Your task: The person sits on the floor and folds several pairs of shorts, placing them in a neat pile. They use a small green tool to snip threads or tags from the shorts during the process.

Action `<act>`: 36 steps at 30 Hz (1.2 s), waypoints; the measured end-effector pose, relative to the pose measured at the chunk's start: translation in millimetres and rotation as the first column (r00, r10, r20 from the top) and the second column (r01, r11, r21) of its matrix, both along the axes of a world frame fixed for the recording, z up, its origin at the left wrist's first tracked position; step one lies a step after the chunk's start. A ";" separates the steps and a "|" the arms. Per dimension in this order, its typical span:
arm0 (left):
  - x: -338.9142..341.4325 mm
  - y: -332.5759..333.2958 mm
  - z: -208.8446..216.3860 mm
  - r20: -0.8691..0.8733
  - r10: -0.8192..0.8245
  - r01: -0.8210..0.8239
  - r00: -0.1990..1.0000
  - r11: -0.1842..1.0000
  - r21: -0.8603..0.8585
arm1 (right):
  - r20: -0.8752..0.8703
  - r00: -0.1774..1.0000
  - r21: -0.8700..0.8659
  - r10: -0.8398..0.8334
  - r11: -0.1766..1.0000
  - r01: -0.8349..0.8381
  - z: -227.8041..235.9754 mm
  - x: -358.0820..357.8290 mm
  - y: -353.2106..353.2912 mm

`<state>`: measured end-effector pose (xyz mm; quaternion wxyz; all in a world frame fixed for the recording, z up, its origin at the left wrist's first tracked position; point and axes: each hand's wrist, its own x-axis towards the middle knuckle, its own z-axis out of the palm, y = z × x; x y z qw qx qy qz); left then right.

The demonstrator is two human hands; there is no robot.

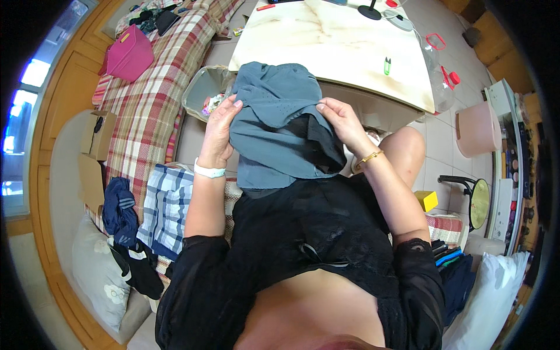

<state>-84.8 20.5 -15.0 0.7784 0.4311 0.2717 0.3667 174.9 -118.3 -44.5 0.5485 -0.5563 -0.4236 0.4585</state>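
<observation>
Holding a grey-blue garment (271,125) over the lap, stretched between both hands, with a black inner layer (321,137) in the fold below the right side. Left hand (223,123): pinching the garment's left edge between thumb and fingers; white band (210,170) at the wrist. Right hand (344,119): pinching the upper right edge between thumb and index finger; gold-coloured bracelet (370,157) at the wrist. Beyond the garment: one pale marbled table (315,41), bearing green-handled snips (387,66). Beside the table, at left: one grey bin (195,87), with contents. Farther left: one plaid-covered sofa (157,87), bearing a pink basket (129,55), a blue-and-white checked cloth (166,201) and a bundled navy garment (119,207). At right: one yellow box (426,200), near the right forearm; one pale pink bucket (478,129), on the tiled floor (438,149).
</observation>
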 end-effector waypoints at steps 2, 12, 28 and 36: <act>-2.0 -0.8 2.5 -0.003 -0.013 0.013 1.000 1.000 0.006 | -0.020 0.999 -0.012 0.027 1.000 -0.028 2.1 0.9 -0.7; -34.6 4.8 -4.3 -0.421 0.176 0.110 0.890 0.813 0.572 | -0.558 0.829 -0.243 -0.038 0.963 -0.120 -0.8 5.6 -2.7; -35.5 18.9 -21.4 -0.205 0.229 -0.135 0.952 0.910 0.391 | -0.728 0.684 -0.109 0.049 0.977 -0.186 -27.3 23.6 1.2; -35.5 20.6 -30.1 -0.214 0.280 -0.160 0.936 0.879 0.448 | -0.733 0.680 -0.152 0.002 0.974 -0.167 -26.3 19.0 2.5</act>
